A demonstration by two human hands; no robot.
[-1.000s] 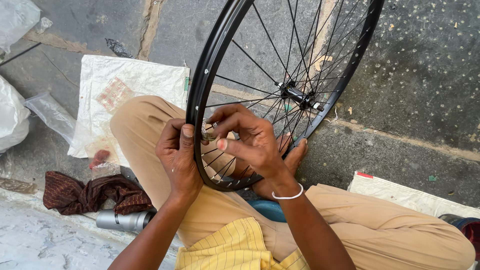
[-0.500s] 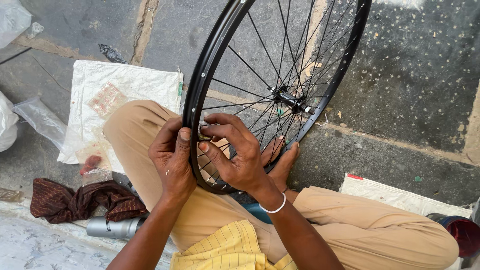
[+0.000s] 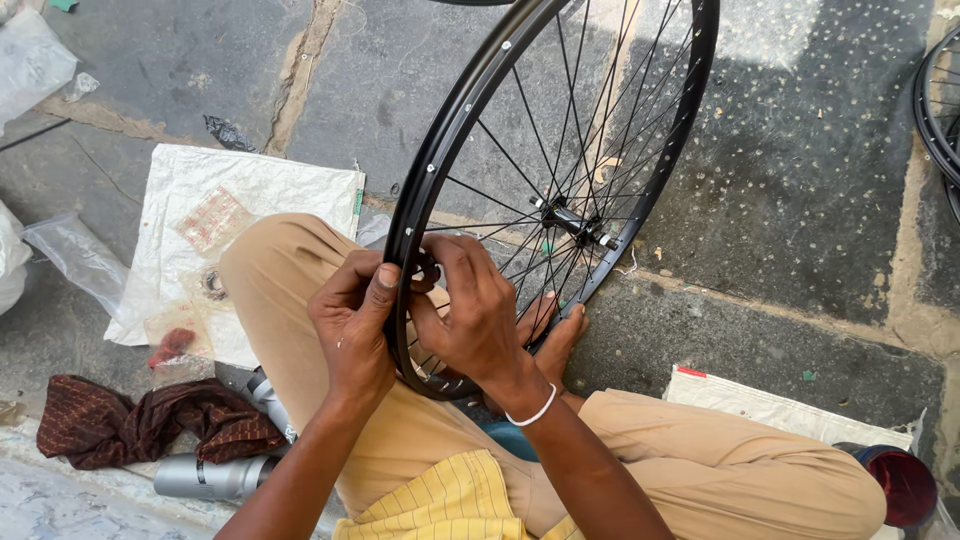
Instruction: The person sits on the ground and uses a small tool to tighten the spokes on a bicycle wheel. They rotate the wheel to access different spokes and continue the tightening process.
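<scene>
Shirt: the hem of a yellow striped shirt [image 3: 440, 505] fills the near edge of the view, above tan trousers [image 3: 700, 470] on folded legs.
Right arm: a forearm with a thin white bracelet [image 3: 532, 411] at the wrist rises from the near right toward the wheel.
Left hand: the left hand [image 3: 352, 325] grips the near-left arc of the rim, thumb laid along its outer face, fingers curled behind it.
Right hand: the right hand [image 3: 470, 315] reaches inside the rim, fingertips pinched together at the rim's inner edge where the spokes end; what they pinch is too small to tell.
Wheel: a black bicycle wheel [image 3: 690, 110] without a tyre stands tilted on the person's lap, its lowest part between the knees and its far part running out of view at the top.
Hub: the hub [image 3: 572, 222] sits at the centre of thin steel spokes, beyond the right hand.
Foot: a bare foot [image 3: 556, 342] shows through the spokes, just right of the right hand.
Near left: a dark red patterned cloth [image 3: 140, 420] lies crumpled beside a grey metal tube [image 3: 205, 476].
Left: a white woven sack [image 3: 235, 215] is spread on the stone floor under the left knee.
Near right: a dark red container [image 3: 905, 487] sits at the frame edge.
Far right: part of a second black rim [image 3: 932, 115] lies on the grey paving.
</scene>
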